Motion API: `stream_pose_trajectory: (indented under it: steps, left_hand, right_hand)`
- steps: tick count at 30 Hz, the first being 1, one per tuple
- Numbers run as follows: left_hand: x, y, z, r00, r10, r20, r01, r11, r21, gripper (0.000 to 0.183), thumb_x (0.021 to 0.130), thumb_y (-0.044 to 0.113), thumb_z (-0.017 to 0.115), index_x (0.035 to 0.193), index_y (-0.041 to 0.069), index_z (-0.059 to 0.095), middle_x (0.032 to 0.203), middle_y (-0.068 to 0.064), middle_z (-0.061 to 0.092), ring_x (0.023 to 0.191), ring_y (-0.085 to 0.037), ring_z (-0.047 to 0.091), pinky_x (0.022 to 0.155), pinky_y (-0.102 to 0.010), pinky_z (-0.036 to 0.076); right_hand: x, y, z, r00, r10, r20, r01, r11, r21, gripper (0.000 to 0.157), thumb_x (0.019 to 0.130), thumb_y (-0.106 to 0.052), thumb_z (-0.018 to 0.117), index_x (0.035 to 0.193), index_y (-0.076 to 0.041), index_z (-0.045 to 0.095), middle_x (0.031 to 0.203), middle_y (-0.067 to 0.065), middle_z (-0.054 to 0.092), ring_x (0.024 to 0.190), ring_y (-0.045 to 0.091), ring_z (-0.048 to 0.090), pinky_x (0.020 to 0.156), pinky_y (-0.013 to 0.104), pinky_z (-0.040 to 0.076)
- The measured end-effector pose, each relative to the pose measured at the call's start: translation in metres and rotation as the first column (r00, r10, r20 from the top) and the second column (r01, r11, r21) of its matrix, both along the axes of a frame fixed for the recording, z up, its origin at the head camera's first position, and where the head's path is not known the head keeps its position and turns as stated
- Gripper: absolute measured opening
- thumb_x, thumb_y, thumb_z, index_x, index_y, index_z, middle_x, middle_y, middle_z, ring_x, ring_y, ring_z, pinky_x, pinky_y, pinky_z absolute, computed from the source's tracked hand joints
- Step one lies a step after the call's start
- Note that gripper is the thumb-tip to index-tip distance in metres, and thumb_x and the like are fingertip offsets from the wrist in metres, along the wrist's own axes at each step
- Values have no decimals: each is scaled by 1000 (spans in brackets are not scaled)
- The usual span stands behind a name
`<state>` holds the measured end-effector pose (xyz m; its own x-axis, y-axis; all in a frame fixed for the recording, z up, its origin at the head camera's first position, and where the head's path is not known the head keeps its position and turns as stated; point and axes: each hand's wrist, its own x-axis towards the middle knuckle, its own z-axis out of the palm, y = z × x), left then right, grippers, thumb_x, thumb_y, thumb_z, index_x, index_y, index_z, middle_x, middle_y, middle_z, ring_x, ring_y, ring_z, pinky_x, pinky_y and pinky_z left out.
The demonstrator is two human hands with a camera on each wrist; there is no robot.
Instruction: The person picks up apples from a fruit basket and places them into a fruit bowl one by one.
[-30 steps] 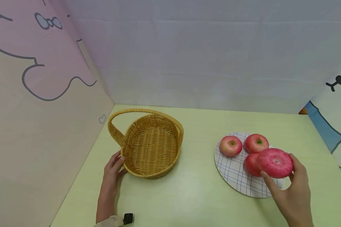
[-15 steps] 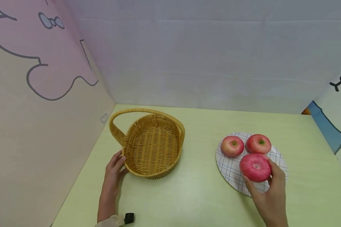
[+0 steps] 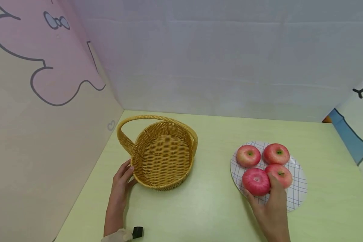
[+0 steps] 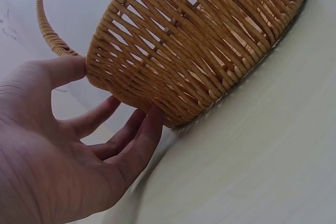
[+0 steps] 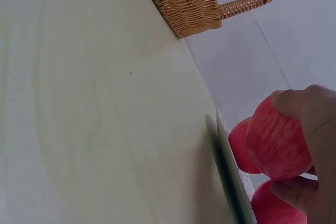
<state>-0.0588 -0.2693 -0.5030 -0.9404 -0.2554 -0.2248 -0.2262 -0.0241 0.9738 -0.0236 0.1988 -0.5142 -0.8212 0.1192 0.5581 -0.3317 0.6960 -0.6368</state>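
My left hand [image 3: 121, 178] is at the left side of a round wicker basket [image 3: 166, 161] with a tall hoop handle. In the left wrist view the thumb lies at the rim and curled fingers [image 4: 149, 129] touch the lower wall. No fruit shows inside the basket. My right hand [image 3: 272, 208] grips a deep red apple [image 3: 255, 182] between thumb and fingers, over the near left part of a round checked plate [image 3: 296, 195]. Three other apples sit there: a pale red one [image 3: 248, 156], one behind right [image 3: 276, 154] and one beside my fingers [image 3: 279, 175].
The pale yellow tabletop [image 3: 211, 188] lies between basket and plate. A white sheet [image 3: 211, 67] hangs behind the table. A printed panel [image 3: 78, 134] rises along the left, and another cartoon panel [image 3: 351, 134] along the right.
My right hand has carried the red apple leftward and slightly nearer across the plate, uncovering the apple at its right. My left hand and the basket have stayed in place.
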Motion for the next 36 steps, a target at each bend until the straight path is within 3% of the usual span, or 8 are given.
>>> stream_pose_trajectory:
  steps: [7, 10, 13, 15, 24, 29, 36]
  left_hand:
    - [-2, 0, 0, 1000, -9, -7, 9, 1000, 0, 48, 109, 35, 55, 153, 18, 50, 133, 9, 62, 115, -6, 63, 91, -24, 57]
    - [-2, -1, 1, 1000, -18, -16, 18, 1000, -6, 48, 109, 37, 55, 153, 19, 50, 134, 7, 61, 115, -6, 63, 91, -24, 56]
    - [-3, -1, 0, 999, -27, -29, 27, 1000, 0, 48, 109, 36, 55, 154, 18, 49, 135, 5, 60, 115, -7, 64, 91, -24, 57]
    - [-2, -1, -1, 999, -32, -32, 33, 999, 5, 49, 109, 35, 55, 154, 16, 49, 134, 6, 61, 114, -6, 64, 91, -25, 57]
    - [-1, 4, 1, 1000, -7, -4, 7, 1000, -26, 48, 109, 38, 55, 153, 18, 50, 135, 5, 60, 114, -3, 65, 90, -23, 57]
    - [4, 12, 7, 999, 53, 13, -52, 995, -90, 48, 109, 38, 54, 152, 18, 51, 140, 0, 54, 111, 1, 62, 86, -19, 57]
    - [10, 25, 20, 989, 137, -65, -146, 971, -188, 41, 109, 28, 57, 147, 15, 56, 139, -6, 55, 104, -5, 63, 77, -21, 60]
  right_hand:
    - [6, -12, 2, 987, -98, 131, 91, 994, 58, 101, 71, -6, 93, 154, 4, 37, 147, 28, 45, 134, 42, 44, 111, -2, 15]
    - [7, -15, 4, 967, -143, 210, 133, 989, 65, 99, 74, -9, 93, 155, 1, 36, 149, 25, 45, 135, 40, 46, 122, 21, 34]
    - [7, -17, 6, 946, -170, 274, 154, 985, 79, 100, 77, -12, 93, 156, -2, 34, 151, 22, 43, 135, 38, 46, 109, 54, 48]
    - [7, -17, 7, 938, -177, 297, 156, 984, 91, 101, 77, -12, 92, 158, -3, 31, 151, 21, 42, 135, 39, 46, 100, 66, 49]
    - [10, -13, -2, 950, -198, 240, 179, 979, 96, 103, 77, -11, 92, 160, -3, 30, 153, 24, 41, 131, 41, 49, 95, 68, 50]
    - [11, -13, 1, 944, -206, 259, 180, 976, 121, 104, 79, -12, 91, 161, -5, 27, 154, 23, 40, 128, 43, 50, 95, 69, 50]
    - [12, -14, 2, 923, -221, 315, 174, 970, 171, 106, 82, -15, 89, 164, -7, 21, 158, 23, 36, 129, 45, 49, 94, 68, 49]
